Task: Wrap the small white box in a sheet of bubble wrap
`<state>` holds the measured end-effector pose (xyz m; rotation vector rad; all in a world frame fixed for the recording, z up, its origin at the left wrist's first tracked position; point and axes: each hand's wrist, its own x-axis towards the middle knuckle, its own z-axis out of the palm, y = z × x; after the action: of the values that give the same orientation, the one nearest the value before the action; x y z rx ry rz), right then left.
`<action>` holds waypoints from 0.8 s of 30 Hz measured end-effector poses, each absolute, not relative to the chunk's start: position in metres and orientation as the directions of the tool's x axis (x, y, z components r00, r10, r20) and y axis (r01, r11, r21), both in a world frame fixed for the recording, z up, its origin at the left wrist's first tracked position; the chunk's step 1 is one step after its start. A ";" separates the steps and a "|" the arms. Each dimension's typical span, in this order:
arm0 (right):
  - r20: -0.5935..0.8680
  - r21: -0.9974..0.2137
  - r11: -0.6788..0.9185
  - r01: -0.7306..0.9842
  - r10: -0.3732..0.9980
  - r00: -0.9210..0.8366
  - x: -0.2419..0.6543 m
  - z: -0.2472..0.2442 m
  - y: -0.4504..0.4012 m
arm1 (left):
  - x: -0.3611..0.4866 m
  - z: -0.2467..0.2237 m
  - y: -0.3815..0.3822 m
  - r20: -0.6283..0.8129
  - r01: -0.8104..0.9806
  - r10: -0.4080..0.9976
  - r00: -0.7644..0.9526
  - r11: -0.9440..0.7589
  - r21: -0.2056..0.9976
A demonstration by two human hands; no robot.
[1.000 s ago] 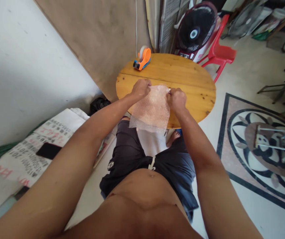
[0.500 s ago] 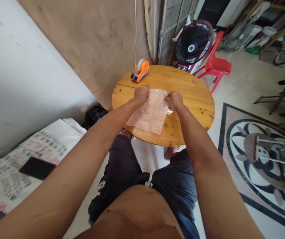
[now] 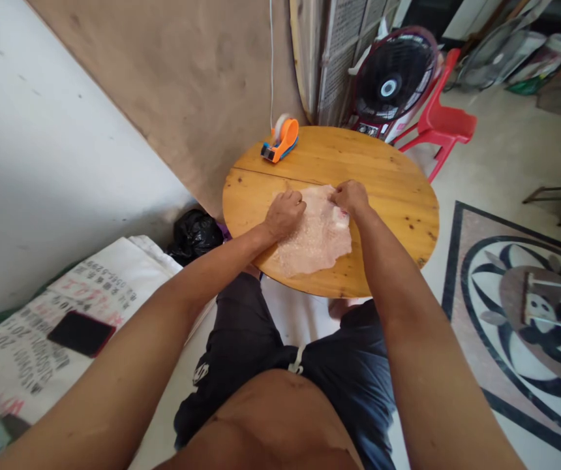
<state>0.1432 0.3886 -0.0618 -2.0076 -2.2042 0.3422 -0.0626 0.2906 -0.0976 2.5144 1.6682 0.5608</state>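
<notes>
Head view: a round wooden table [image 3: 393,170] is standing by a brown panel [image 3: 197,78]. A fan [image 3: 395,75] and a red chair [image 3: 449,124] are standing beyond its far right side. An orange tape dispenser [image 3: 287,138] is resting near the far left rim.

A sheet of bubble wrap [image 3: 312,245] is lying on the near half of the table, between the two hands. The left hand [image 3: 285,215] is resting on its upper left part, fingers curled narrow; whether they are pinching the film cannot be told. The right hand [image 3: 351,197] is pinching narrowly at the upper right edge. A small pale item with a red mark [image 3: 342,219] is lying just below the right fingertips; whether it is under or inside the film is unclear.

For good handling, as a judgement, both hands should be keeping light, even tension; the creased lower edge should be lying flat, with the bubbles uncrushed.
</notes>
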 end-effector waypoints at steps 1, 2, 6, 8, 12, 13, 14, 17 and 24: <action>-0.052 -0.260 0.073 0.963 0.995 -0.089 0.144 -0.062 0.389 | -0.063 -0.097 0.295 0.216 0.878 0.914 0.345 -0.395 0.269; -0.059 -0.260 0.065 0.963 0.995 -0.083 0.144 -0.062 0.388 | -0.063 -0.094 0.299 0.172 0.880 0.922 0.347 -0.383 0.280; -0.096 -0.284 0.033 0.958 0.993 -0.063 0.151 -0.061 0.390 | -0.059 -0.080 0.308 0.073 0.904 0.944 0.322 -0.329 0.272; -0.106 -0.300 0.021 0.954 0.993 -0.056 0.155 -0.062 0.391 | -0.051 -0.075 0.303 0.101 0.918 0.948 0.303 -0.319 0.237; -0.093 -0.325 0.012 0.945 0.995 -0.045 0.159 -0.064 0.393 | -0.029 -0.083 0.285 0.209 0.882 0.893 0.398 -0.435 0.180; -0.078 -0.335 0.009 0.942 0.996 -0.037 0.161 -0.064 0.392 | -0.026 -0.088 0.282 0.218 0.863 0.873 0.436 -0.474 0.176; -0.058 -0.354 0.002 0.935 0.998 -0.024 0.162 -0.065 0.391 | -0.023 -0.092 0.280 0.224 0.848 0.859 0.460 -0.500 0.178; 0.011 -0.505 -0.013 0.863 1.000 0.022 0.173 -0.071 0.382 | -0.021 -0.100 0.279 0.226 0.837 0.852 0.472 -0.514 0.189; 0.048 -0.956 0.076 0.283 0.993 -0.105 0.216 -0.096 0.333 | -0.023 -0.100 0.272 0.175 0.828 0.832 0.526 -0.548 0.120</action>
<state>0.2159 0.3326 -0.0960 -1.3234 -1.5242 1.0810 -0.0227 0.2717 -0.1002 2.7250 1.4826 0.3313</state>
